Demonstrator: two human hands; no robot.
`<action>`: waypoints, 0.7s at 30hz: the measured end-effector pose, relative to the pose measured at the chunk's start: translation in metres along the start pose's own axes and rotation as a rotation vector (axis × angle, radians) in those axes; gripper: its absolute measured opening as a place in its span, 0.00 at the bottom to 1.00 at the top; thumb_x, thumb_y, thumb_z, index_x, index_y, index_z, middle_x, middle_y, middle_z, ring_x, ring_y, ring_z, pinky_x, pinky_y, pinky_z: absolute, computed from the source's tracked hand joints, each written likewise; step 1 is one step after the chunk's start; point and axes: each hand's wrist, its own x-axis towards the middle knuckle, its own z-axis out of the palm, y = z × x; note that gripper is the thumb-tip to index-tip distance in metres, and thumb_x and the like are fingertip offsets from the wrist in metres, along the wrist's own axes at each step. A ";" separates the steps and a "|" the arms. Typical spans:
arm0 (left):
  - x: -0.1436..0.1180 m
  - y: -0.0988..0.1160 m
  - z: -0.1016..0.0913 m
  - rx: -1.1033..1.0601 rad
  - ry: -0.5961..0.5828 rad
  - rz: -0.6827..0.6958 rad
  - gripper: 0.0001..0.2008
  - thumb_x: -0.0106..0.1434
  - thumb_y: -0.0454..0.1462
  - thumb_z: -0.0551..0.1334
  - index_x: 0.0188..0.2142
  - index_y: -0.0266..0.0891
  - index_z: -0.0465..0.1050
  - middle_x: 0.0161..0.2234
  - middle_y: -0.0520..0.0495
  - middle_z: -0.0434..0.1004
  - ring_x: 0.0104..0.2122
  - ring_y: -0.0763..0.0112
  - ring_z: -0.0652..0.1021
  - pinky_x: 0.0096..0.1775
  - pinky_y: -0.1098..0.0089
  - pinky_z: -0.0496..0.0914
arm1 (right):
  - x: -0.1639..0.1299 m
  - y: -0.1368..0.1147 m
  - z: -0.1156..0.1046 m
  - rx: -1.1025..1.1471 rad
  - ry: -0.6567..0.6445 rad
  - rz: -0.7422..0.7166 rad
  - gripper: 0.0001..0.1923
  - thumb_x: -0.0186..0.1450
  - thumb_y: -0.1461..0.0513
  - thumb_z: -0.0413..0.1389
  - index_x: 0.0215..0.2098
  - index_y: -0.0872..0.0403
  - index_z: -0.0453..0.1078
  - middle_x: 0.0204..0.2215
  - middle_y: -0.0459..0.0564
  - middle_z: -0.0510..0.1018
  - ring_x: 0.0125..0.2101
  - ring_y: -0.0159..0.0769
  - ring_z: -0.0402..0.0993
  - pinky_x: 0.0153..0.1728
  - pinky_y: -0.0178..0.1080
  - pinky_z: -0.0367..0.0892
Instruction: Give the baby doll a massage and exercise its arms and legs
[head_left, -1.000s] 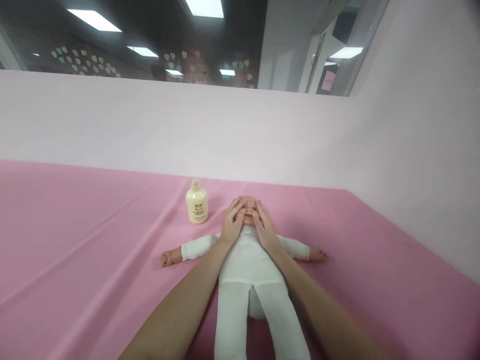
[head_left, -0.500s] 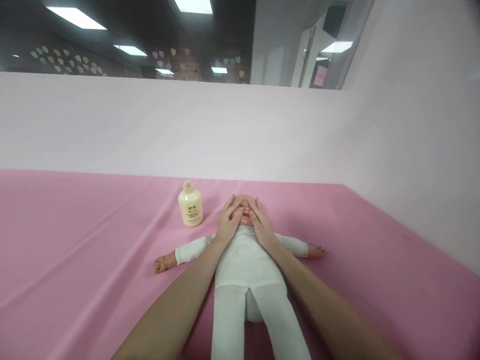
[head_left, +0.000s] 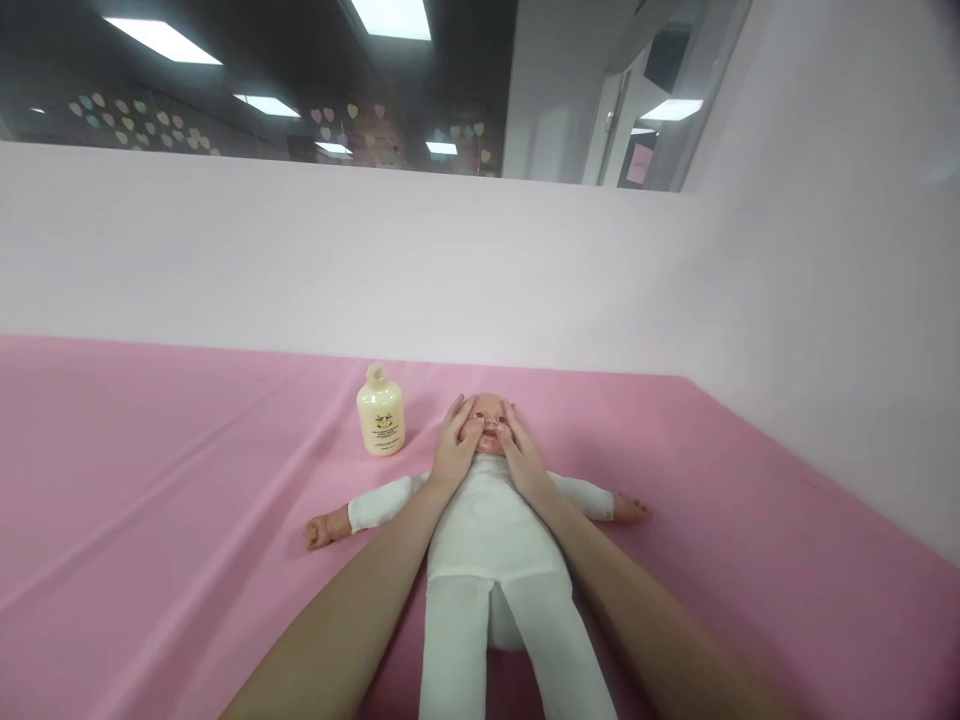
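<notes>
A baby doll (head_left: 499,530) with a white cloth body lies on its back, arms stretched out to both sides. My left hand (head_left: 454,440) lies along the left side of the doll's head, fingers extended and thumb on the cheek beside the nose. On the other side, my right hand (head_left: 523,448) mirrors it, fingers stretched flat along the head and thumb near the mouth. Between my hands the doll's face (head_left: 490,412) shows its eyes, nose and mouth; the sides of the head are covered. Both forearms pass over the doll's arms.
A pale yellow pump bottle (head_left: 382,415) stands left of the doll's head. Pink cloth (head_left: 187,480) with some folds covers the surface. Behind it rises a white wall (head_left: 337,260) with a window above, and another wall (head_left: 847,300) borders the right.
My fingers have shifted outward from the forehead and eyes toward the sides of the doll's head, so more of its face shows. The thumbs stay on the cheeks. The view has tilted slightly.
</notes>
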 end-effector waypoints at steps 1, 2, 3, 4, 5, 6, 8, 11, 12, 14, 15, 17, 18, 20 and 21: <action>0.000 0.001 0.000 -0.005 -0.011 0.023 0.22 0.66 0.43 0.55 0.58 0.44 0.65 0.65 0.48 0.54 0.64 0.64 0.57 0.64 0.62 0.51 | 0.000 -0.002 0.000 -0.006 -0.015 -0.050 0.33 0.67 0.44 0.43 0.66 0.47 0.50 0.67 0.42 0.45 0.68 0.35 0.34 0.67 0.45 0.36; 0.000 0.002 -0.001 -0.010 -0.023 0.044 0.20 0.67 0.43 0.55 0.57 0.45 0.67 0.65 0.49 0.54 0.64 0.65 0.58 0.64 0.63 0.52 | 0.000 -0.003 -0.001 -0.012 -0.029 -0.090 0.30 0.68 0.45 0.43 0.65 0.46 0.53 0.67 0.41 0.46 0.68 0.34 0.33 0.67 0.45 0.35; 0.000 0.003 -0.001 -0.014 -0.031 0.059 0.19 0.67 0.43 0.54 0.56 0.45 0.68 0.65 0.49 0.54 0.64 0.65 0.58 0.64 0.63 0.52 | -0.001 -0.004 -0.001 -0.018 -0.039 -0.114 0.29 0.68 0.46 0.42 0.64 0.46 0.55 0.67 0.41 0.46 0.68 0.33 0.33 0.67 0.45 0.35; 0.000 0.004 -0.001 -0.017 -0.033 0.066 0.19 0.67 0.43 0.54 0.55 0.45 0.69 0.65 0.49 0.55 0.63 0.65 0.58 0.64 0.63 0.53 | -0.001 -0.004 -0.001 -0.022 -0.043 -0.125 0.28 0.69 0.46 0.42 0.63 0.46 0.56 0.67 0.41 0.45 0.68 0.33 0.33 0.67 0.44 0.35; 0.000 0.004 -0.001 -0.017 -0.034 0.068 0.19 0.67 0.43 0.54 0.56 0.46 0.69 0.65 0.50 0.55 0.63 0.65 0.59 0.64 0.63 0.53 | -0.001 -0.004 -0.001 -0.024 -0.039 -0.121 0.29 0.69 0.46 0.42 0.64 0.47 0.55 0.67 0.42 0.44 0.68 0.33 0.33 0.67 0.44 0.35; 0.000 0.003 -0.001 -0.016 -0.034 0.064 0.19 0.67 0.43 0.54 0.56 0.46 0.68 0.65 0.50 0.55 0.63 0.66 0.58 0.64 0.63 0.53 | 0.000 -0.003 -0.001 -0.024 -0.031 -0.105 0.30 0.68 0.46 0.43 0.65 0.47 0.53 0.68 0.43 0.43 0.68 0.34 0.34 0.67 0.44 0.36; 0.000 0.001 -0.001 -0.008 -0.025 0.038 0.21 0.67 0.44 0.54 0.58 0.46 0.65 0.65 0.49 0.54 0.64 0.65 0.58 0.64 0.62 0.52 | 0.001 0.000 -0.001 -0.019 -0.003 -0.042 0.35 0.67 0.45 0.44 0.67 0.51 0.47 0.68 0.46 0.42 0.68 0.35 0.35 0.67 0.44 0.36; 0.001 -0.005 -0.001 0.006 -0.003 -0.033 0.26 0.65 0.45 0.56 0.62 0.44 0.60 0.65 0.47 0.54 0.64 0.64 0.57 0.64 0.62 0.51 | 0.003 0.006 0.001 -0.014 0.034 0.101 0.42 0.65 0.42 0.46 0.68 0.56 0.40 0.68 0.50 0.43 0.67 0.36 0.38 0.67 0.43 0.38; 0.001 -0.006 -0.001 0.009 0.003 -0.053 0.27 0.65 0.46 0.57 0.62 0.43 0.59 0.65 0.46 0.54 0.64 0.64 0.57 0.64 0.62 0.50 | 0.003 0.007 0.002 -0.014 0.043 0.138 0.44 0.64 0.42 0.47 0.68 0.56 0.40 0.68 0.50 0.43 0.67 0.37 0.39 0.67 0.43 0.38; 0.001 -0.007 -0.001 0.012 0.007 -0.071 0.29 0.65 0.46 0.57 0.63 0.42 0.58 0.65 0.46 0.54 0.64 0.63 0.56 0.65 0.61 0.50 | 0.003 0.008 0.003 -0.009 0.049 0.162 0.45 0.63 0.41 0.47 0.68 0.56 0.39 0.68 0.50 0.43 0.67 0.37 0.39 0.67 0.44 0.38; 0.001 -0.006 -0.001 0.012 0.006 -0.068 0.28 0.65 0.46 0.57 0.62 0.42 0.58 0.65 0.46 0.54 0.64 0.63 0.56 0.65 0.61 0.50 | 0.003 0.007 0.003 -0.003 0.047 0.144 0.44 0.64 0.41 0.46 0.68 0.55 0.40 0.68 0.49 0.43 0.67 0.37 0.38 0.67 0.44 0.38; 0.000 -0.002 -0.002 0.010 -0.008 -0.033 0.25 0.66 0.45 0.56 0.61 0.44 0.60 0.65 0.47 0.54 0.64 0.63 0.56 0.64 0.60 0.50 | 0.001 0.004 0.002 0.010 0.018 0.064 0.40 0.65 0.42 0.45 0.68 0.51 0.41 0.68 0.46 0.43 0.67 0.35 0.36 0.67 0.44 0.36; 0.000 0.001 -0.003 0.007 -0.019 -0.007 0.24 0.66 0.45 0.55 0.60 0.45 0.62 0.65 0.48 0.53 0.64 0.64 0.56 0.64 0.60 0.50 | 0.000 0.001 0.001 0.014 -0.002 0.014 0.37 0.66 0.42 0.44 0.68 0.49 0.44 0.68 0.44 0.43 0.68 0.34 0.35 0.67 0.44 0.36; -0.001 0.007 -0.003 0.002 -0.038 0.038 0.21 0.67 0.44 0.54 0.58 0.46 0.66 0.65 0.49 0.53 0.64 0.64 0.57 0.64 0.61 0.51 | -0.002 -0.004 0.000 0.015 -0.036 -0.069 0.33 0.67 0.43 0.42 0.66 0.46 0.49 0.67 0.40 0.43 0.68 0.33 0.33 0.67 0.44 0.35; -0.001 0.009 -0.004 0.000 -0.043 0.049 0.20 0.67 0.44 0.54 0.57 0.46 0.67 0.65 0.49 0.53 0.64 0.64 0.57 0.64 0.61 0.52 | -0.002 -0.006 -0.001 0.013 -0.045 -0.092 0.31 0.68 0.44 0.42 0.65 0.45 0.51 0.67 0.40 0.44 0.68 0.33 0.32 0.67 0.44 0.35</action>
